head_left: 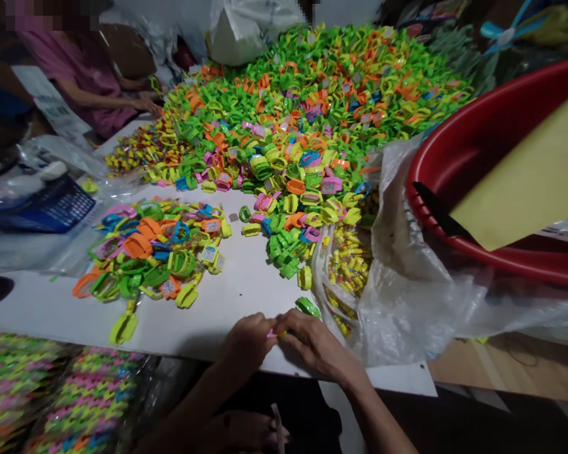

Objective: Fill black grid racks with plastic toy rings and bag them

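My left hand [247,341] and my right hand [312,341] meet at the near edge of the white table [246,290], fingers pinched together on a small pink and yellow toy watch piece [273,332]. A green toy watch [307,307] lies just beyond my right fingers. A small heap of assembled coloured toy watches [154,249] lies to the left. A huge pile of green, yellow, orange and pink toy watches [303,120] covers the far table.
A clear plastic bag [407,277] holding yellow pieces sits at my right, below a red basin [483,189] with yellow card. Packed bundles [57,391] lie at lower left. Another person in pink [89,82] works at far left, near a blue calculator [57,205].
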The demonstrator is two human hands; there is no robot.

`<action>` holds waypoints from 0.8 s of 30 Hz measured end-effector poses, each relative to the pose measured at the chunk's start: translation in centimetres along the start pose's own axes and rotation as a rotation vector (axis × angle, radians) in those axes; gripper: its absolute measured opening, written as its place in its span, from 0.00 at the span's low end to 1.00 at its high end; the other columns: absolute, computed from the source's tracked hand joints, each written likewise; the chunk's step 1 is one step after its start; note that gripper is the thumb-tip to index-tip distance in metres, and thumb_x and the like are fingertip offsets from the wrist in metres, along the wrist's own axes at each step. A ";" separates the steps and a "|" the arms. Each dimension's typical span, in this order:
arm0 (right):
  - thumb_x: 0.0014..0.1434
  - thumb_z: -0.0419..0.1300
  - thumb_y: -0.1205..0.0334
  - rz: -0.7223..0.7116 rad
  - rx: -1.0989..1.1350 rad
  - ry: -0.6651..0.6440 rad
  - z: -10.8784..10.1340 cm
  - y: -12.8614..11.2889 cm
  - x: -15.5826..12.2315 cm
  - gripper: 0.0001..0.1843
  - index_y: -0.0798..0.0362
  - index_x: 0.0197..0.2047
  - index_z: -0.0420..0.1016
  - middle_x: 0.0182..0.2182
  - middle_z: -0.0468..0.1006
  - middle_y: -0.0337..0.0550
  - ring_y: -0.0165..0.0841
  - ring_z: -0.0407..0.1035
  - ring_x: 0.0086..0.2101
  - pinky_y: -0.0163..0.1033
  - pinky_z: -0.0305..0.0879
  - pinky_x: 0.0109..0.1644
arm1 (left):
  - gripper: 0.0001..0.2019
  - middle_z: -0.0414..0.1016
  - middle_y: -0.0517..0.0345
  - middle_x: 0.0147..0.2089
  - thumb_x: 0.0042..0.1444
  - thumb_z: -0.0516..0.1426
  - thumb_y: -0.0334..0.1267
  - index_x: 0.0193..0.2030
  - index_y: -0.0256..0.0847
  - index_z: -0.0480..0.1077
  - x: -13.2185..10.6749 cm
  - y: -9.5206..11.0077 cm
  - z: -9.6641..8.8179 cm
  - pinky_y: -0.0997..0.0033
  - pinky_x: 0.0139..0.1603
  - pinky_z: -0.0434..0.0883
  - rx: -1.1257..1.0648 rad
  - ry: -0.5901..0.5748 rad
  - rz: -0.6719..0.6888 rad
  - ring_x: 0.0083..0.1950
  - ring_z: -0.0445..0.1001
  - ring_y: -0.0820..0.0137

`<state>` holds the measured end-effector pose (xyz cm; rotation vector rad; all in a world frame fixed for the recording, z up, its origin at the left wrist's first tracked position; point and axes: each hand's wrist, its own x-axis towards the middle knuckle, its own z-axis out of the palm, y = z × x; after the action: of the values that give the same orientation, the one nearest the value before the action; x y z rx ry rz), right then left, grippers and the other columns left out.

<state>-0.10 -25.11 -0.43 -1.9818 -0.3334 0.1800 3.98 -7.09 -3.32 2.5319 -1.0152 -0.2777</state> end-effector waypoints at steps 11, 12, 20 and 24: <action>0.65 0.52 0.60 0.168 -0.338 0.532 -4.0 1.1 -0.8 0.12 0.53 0.47 0.72 0.38 0.75 0.47 0.36 0.71 0.38 0.38 0.67 0.42 | 0.13 0.70 0.40 0.52 0.60 0.53 0.34 0.49 0.34 0.72 6.9 -1.1 -13.3 0.53 0.50 0.66 0.569 0.320 -0.300 0.53 0.67 0.51; 0.65 0.52 0.61 0.213 -0.404 0.528 -4.8 1.6 -0.7 0.12 0.54 0.46 0.73 0.38 0.75 0.48 0.36 0.71 0.38 0.38 0.66 0.42 | 0.14 0.71 0.42 0.51 0.61 0.51 0.33 0.51 0.35 0.71 8.1 -0.3 -12.5 0.55 0.51 0.66 0.520 0.241 -0.194 0.53 0.68 0.53; 0.61 0.49 0.71 0.555 -1.066 0.246 -9.4 3.8 3.9 0.15 0.55 0.43 0.76 0.42 0.73 0.53 0.41 0.66 0.45 0.40 0.60 0.46 | 0.18 0.76 0.40 0.45 0.58 0.45 0.21 0.46 0.31 0.73 14.8 2.8 -2.4 0.62 0.47 0.69 0.304 -0.084 -0.135 0.48 0.74 0.58; 0.61 0.51 0.68 0.482 -1.170 0.192 -10.3 4.0 4.5 0.13 0.55 0.46 0.75 0.45 0.72 0.55 0.42 0.65 0.45 0.42 0.58 0.48 | 0.13 0.78 0.49 0.47 0.58 0.52 0.28 0.46 0.39 0.73 12.8 0.5 -4.2 0.66 0.47 0.69 0.160 -0.066 -0.178 0.50 0.74 0.61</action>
<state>7.65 -34.20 0.40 -3.1914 0.2603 0.0941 14.23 -15.13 0.18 2.7807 -0.8682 -0.3447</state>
